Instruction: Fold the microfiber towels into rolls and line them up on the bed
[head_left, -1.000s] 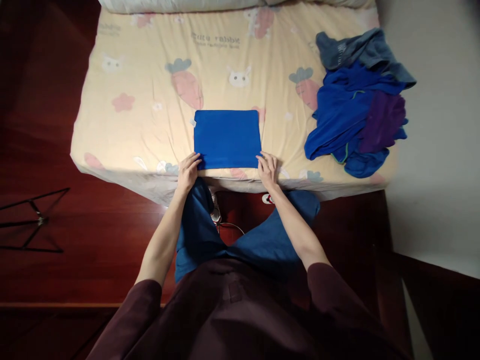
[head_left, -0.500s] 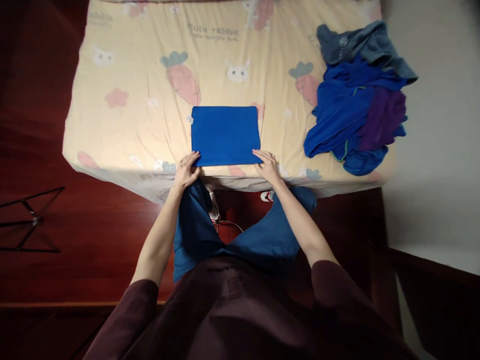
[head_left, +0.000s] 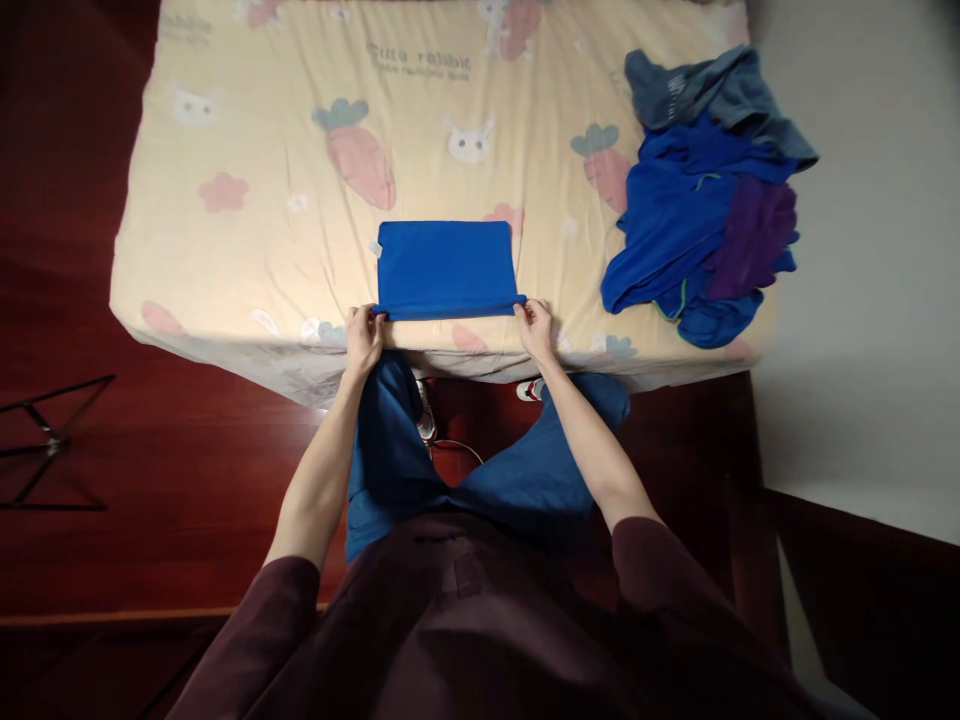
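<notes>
from my feed: bed with rabbit-and-carrot sheet [head_left: 262,240], grey wall [head_left: 862,250] at its right. heaped garments on the right side: rumpled blue garment [head_left: 660,225], grey one [head_left: 720,90] over its far end, purple one [head_left: 754,240] on top.
folded blue cloth [head_left: 446,260] lies flat near the bed's near edge, thin turned-up strip along its near side. my left hand [head_left: 364,342] and right hand [head_left: 536,332] are at its two near corners; fingers nearly closed on both, cloth pinched against thumbs. white tag [head_left: 375,248] sticks out past its left edge.
risks, my read: uneven pull skews the strip; loose pinch lets a corner unroll; middle could sag, nothing supports it between the hands; dragging bunches the wrinkled sheet.
edges: tightest on my side, bed drops off just behind the hands. more room leftward and beyond the cloth; rightward the heap limits travel.
</notes>
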